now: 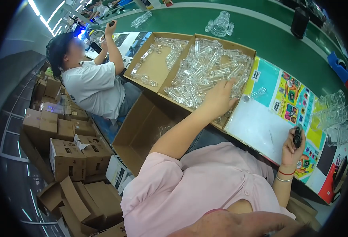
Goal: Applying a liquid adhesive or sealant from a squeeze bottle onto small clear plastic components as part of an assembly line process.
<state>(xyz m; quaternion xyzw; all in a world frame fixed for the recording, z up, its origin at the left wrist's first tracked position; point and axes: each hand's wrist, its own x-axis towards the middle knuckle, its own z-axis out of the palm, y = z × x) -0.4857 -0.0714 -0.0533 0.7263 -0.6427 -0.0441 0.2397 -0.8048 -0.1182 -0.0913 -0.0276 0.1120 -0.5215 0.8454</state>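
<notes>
Clear tubes (193,73) lie heaped in the right cardboard tray (239,48), and the left hand (220,96) reaches in among them at the tray's near right part; its fingers are bent down toward the tubes, but whether they grasp one I cannot tell. The right hand (291,148), out to the right, has its fingers wrapped around a black handheld tool (297,137). Between the two hands are a white sheet (257,123) and, farther off, a single clear tube (257,93) lying on a colourful printed sheet (269,81). Adjoining on the left is the left cardboard tray (158,65), with fewer clear tubes along its sides. Beyond the trays, the green table (261,27) carries a group of clear pieces (221,24) and, far left, another clear piece (141,19). At the right stand clear vessels (330,114), with a blue and red tape dispenser (339,69) farther back. Nearer and left of the trays, a deep open carton (136,130) sits below. Farther left, a co-worker (93,87) in a white top raises one hand, with stacked cartons (69,158) on the near side.
</notes>
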